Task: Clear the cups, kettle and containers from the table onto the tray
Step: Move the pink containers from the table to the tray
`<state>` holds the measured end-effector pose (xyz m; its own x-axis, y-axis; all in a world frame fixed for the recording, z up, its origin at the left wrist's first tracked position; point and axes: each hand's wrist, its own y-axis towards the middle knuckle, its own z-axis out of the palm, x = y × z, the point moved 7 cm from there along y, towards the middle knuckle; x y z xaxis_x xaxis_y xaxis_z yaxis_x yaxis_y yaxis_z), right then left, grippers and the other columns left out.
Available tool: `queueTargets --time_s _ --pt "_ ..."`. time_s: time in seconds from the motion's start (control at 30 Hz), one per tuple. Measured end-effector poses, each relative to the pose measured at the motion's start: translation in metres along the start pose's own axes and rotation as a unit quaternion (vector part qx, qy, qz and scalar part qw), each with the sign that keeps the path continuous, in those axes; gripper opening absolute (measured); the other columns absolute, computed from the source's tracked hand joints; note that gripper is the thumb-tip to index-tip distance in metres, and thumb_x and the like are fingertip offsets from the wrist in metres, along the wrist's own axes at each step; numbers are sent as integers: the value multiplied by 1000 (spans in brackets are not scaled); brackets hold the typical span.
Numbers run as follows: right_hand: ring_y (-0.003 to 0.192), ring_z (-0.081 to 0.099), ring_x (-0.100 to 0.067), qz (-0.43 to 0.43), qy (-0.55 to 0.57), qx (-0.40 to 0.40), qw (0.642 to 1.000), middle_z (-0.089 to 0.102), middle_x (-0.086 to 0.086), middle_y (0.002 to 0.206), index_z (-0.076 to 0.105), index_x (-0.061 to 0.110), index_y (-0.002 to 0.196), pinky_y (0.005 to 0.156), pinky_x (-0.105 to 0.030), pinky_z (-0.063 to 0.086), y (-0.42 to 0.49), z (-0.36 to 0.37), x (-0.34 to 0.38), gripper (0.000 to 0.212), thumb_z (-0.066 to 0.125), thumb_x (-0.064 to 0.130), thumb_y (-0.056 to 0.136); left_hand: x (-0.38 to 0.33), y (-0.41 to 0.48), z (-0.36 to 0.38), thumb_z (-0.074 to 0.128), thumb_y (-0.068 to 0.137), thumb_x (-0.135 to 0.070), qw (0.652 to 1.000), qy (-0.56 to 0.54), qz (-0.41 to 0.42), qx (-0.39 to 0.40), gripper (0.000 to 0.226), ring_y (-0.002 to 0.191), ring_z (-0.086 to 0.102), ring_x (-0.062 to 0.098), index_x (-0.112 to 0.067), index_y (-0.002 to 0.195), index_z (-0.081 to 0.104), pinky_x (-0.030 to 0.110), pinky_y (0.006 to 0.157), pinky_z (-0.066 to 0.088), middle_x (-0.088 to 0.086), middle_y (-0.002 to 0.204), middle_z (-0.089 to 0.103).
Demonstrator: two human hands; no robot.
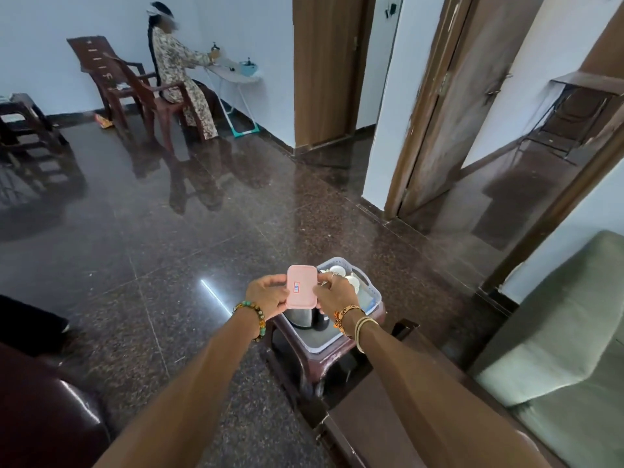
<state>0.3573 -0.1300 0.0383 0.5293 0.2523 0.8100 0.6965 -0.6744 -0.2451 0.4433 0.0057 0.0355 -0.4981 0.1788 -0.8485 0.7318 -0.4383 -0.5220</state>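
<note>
Beneath the left hand (266,293) and right hand (334,293), the tray (369,282) nearly fills the small brown worktop (337,361), with open floor (152,265) leftward. Each hand pinches one side of a pink container (301,287) above the kettle (299,319); cups (337,270) sit in the tray beyond the right hand.

Floor (169,231): dark polished stone, reflective. At the far wall a seated person (179,69) faces a white folding worktop (236,76) that carries a teal bowl (248,67) and small items too distant to identify. A brown plastic chair (101,62) stands just behind the person, and a small orange object (103,121) lies on the floor near it. Dark stools (23,119), apparently stacked, stand at far left. One wooden door (324,62) is closed; another (449,113) stands ajar. Green cushioned seat (557,332) at right; maroon upholstery (44,417) at lower left.
</note>
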Motion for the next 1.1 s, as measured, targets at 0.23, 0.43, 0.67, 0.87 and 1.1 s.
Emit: queueTargets --time_s 0.23,0.43,0.67,0.87,1.1 --pt "81 66 -21 23 7 -34 999 74 -5 102 69 15 114 82 -37 58 52 42 26 36 54 7 82 -33 70 -31 52 87 15 998 21 -28 43 31 114 59 35 -4 111 61 40 89 51 24 121 62" --pt "72 63 -19 59 4 -107 992 60 10 66 68 19 108 67 -27 47 77 39 44 30 55 11 82 -66 109 -26 53 87 13 994 40 -23 101 34 108 61 29 -6 114 60 33 80 52 21 120 63" --pt "71 63 -24 97 20 -145 984 62 1 67 70 19 111 74 -39 55 95 24 15 34 54 9 82 -53 145 14 55 86 13 985 77 -51 144 37 115 59 33 -4 118 59 40 91 52 23 123 61" --pt "67 64 -20 148 19 -147 978 67 -2 66 70 27 113 59 -19 47 115 -4 -37 42 54 8 79 -29 170 72 53 86 14 976 100 -74 177 40 99 59 31 0 123 57 38 83 51 27 116 60" --pt "82 70 -23 206 61 -163 963 73 -3 80 68 23 117 81 -35 57 132 -32 -90 41 55 15 79 -2 201 131 58 84 12 963 153 -80 206 40 99 62 32 -6 120 59 40 86 53 22 109 63"
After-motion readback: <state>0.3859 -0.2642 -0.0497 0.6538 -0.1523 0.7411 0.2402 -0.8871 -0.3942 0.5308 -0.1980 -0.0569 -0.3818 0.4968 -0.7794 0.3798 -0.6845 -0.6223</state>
